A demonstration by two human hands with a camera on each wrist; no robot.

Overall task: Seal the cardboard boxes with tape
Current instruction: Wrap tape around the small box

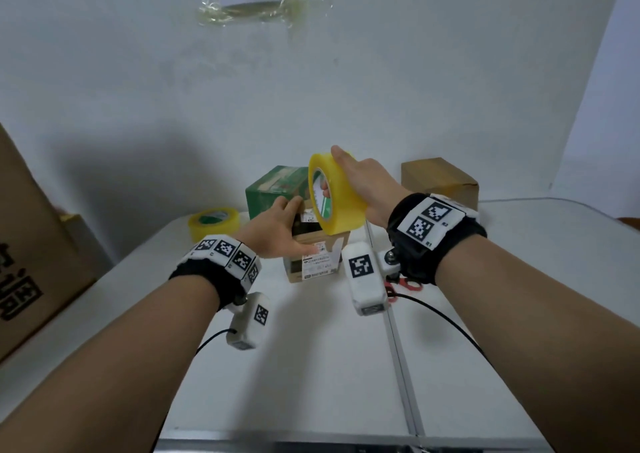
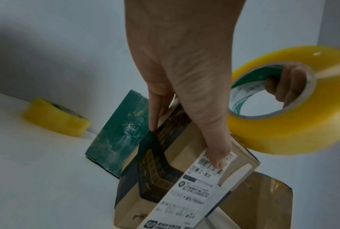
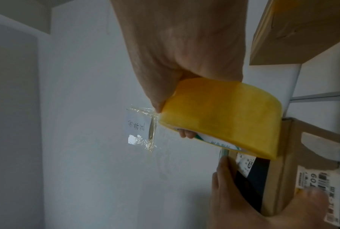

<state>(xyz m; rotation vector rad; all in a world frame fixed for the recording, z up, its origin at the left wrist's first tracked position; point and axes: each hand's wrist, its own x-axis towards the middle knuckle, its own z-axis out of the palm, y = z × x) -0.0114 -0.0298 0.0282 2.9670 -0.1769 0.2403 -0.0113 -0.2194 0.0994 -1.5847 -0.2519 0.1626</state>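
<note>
Two bare forearms, each banded at the wrist with a black strap and printed markers, reach forward over a white table (image 1: 311, 366). The left hand (image 1: 277, 231) lies on a small brown cardboard box (image 1: 313, 262) that stands at the middle of the table. Its fingers are nearly straight along the box's far left edge, and in the left wrist view the thumb (image 2: 216, 148) presses flat on the white shipping label (image 2: 184, 199) pasted over the top.

The right hand (image 1: 360, 179) is raised just above and to the right of that box and holds a large yellow tape roll (image 1: 337, 194) on edge. The thumb lies over the outer rim and the fingers (image 2: 286, 86) are hooked through the core. The roll's lower rim comes close to the box top; whether it touches cannot be told.

Directly behind the labelled box stands a green box (image 1: 268, 189), touching or just beside it. A second yellow tape roll (image 1: 214, 222) lies flat near the table's back left corner. A plain brown box (image 1: 440, 182) sits at the back right, well apart from the hands. A large carton (image 1: 38, 245) rises along the table's left edge. Red-handled scissors (image 1: 403, 284) show partly under the right wrist. A metal seam (image 1: 401, 352) runs down the tabletop.
</note>
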